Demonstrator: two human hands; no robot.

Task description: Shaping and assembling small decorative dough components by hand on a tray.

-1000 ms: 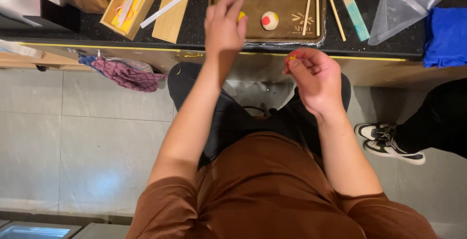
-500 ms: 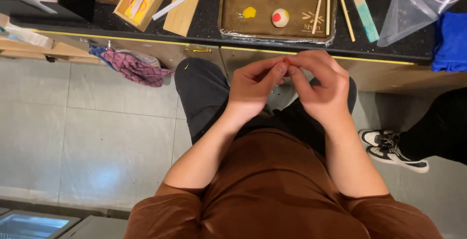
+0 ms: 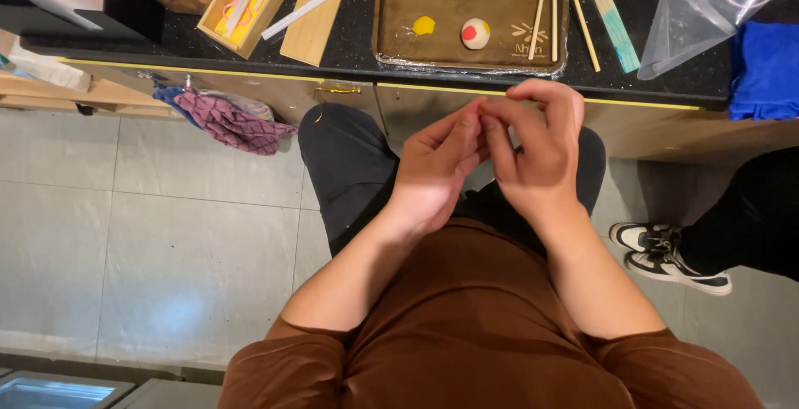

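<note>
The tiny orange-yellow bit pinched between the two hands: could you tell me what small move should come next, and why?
Probably keep rolling the tiny orange-yellow bit between the fingertips. The left hand and right hand meet around it in front of the counter edge, off the brown tray; it is too hidden to judge its shape.

One view only — a head camera looking steeply down the person's chest, close above both hands. The worktop edge crosses the top of frame; the floor lies far below — nothing shared.
</note>
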